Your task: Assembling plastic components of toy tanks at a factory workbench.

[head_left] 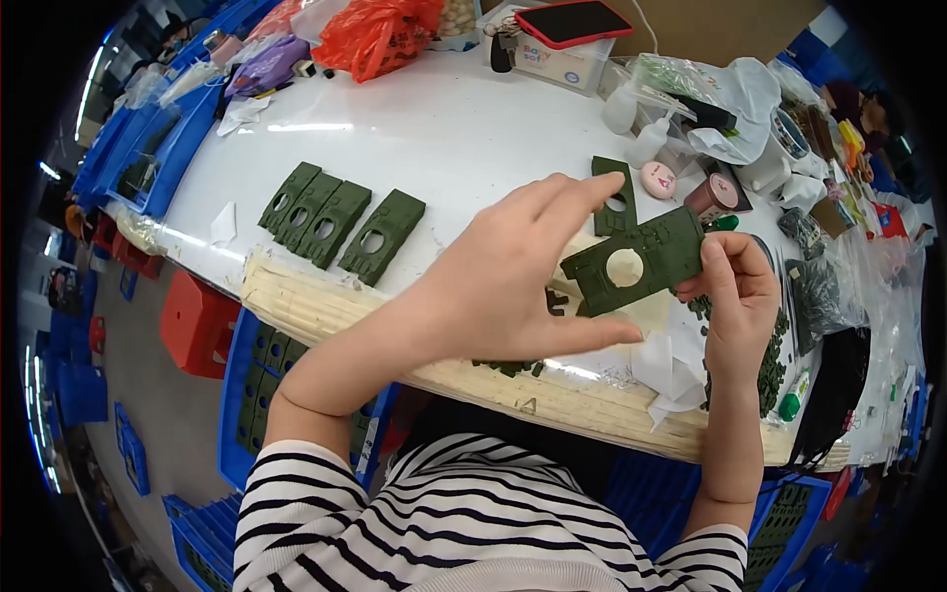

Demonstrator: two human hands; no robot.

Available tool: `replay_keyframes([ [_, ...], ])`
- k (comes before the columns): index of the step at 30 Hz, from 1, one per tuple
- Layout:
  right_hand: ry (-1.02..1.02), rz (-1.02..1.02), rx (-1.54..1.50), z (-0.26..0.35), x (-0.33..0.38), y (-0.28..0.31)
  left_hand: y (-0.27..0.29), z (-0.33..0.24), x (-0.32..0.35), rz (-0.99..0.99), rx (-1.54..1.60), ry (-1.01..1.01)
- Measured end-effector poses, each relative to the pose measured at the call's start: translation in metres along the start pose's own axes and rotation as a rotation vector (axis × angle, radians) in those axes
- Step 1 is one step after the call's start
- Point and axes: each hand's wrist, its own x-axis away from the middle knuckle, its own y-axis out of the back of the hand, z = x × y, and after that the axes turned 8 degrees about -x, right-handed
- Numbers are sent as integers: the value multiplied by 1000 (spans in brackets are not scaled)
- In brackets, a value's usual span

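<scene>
My right hand [738,301] pinches the right end of a dark green plastic plate [671,244], moulded like the upper hull of a model tank. The plate is tilted above the table, and a pale surface shows through its round hole. My left hand [498,276] is open at the plate's left side, thumb and index finger spread wide apart. Whether any of its fingers touch the plate I cannot tell. Another such plate [609,202] lies just behind the held one. Several more matching plates [387,237] lie in a slanted row on the left of the white table.
A pale padded strip [326,306] runs along the table's front edge. Small green parts [774,365] are heaped at the right, near a green-capped bottle [792,397]. Farther back stand a round pink-lidded pot [659,180], a phone [572,18] on a box, and a red bag [380,37].
</scene>
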Motion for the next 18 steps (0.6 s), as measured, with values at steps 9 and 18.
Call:
replay_keyframes([
  [9,-62,184,-112,-8,20,-18,-5,-42,56,-143,-261,121],
  [18,-25,227,-25,-14,12,-9,32,8,100,-167,-103,658],
])
